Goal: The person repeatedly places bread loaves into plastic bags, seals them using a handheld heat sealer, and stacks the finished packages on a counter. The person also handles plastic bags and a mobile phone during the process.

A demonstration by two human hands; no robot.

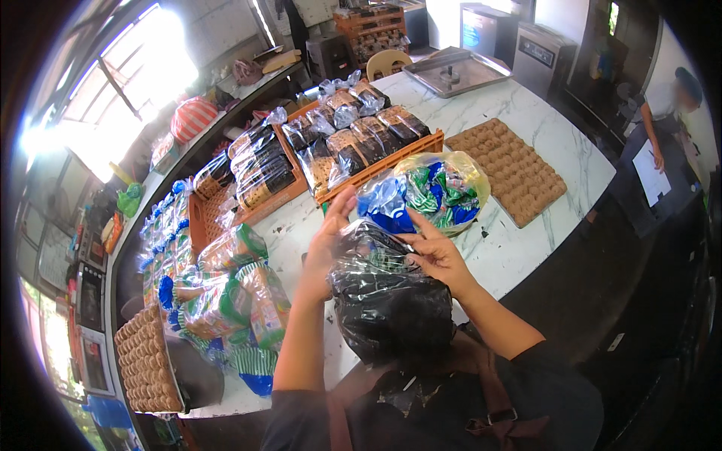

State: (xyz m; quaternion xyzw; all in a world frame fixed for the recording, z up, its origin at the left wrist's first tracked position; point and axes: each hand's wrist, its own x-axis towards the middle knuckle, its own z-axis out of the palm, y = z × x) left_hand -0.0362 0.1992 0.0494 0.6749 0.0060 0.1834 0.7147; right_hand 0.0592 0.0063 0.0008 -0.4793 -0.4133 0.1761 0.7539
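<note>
A bulging black plastic bag is upright against my front, at the near edge of the table. My left hand lies along its left side, fingers stretched upward and slightly blurred. At the bag's upper right, my right hand has its thumb and fingers bent on the rim, seeming to hold the plastic. The bag's contents are mostly hidden. Just beyond my fingers is a yellowish clear bag holding crumpled plastic wrappers in blue, green and white.
Bagged loaves are piled at left beside a tray of brown rolls. Orange crates hold dark-wrapped loaves. Another tray of rolls lies right on the marble-patterned table; a metal tray stands beyond. A person holds paper at far right.
</note>
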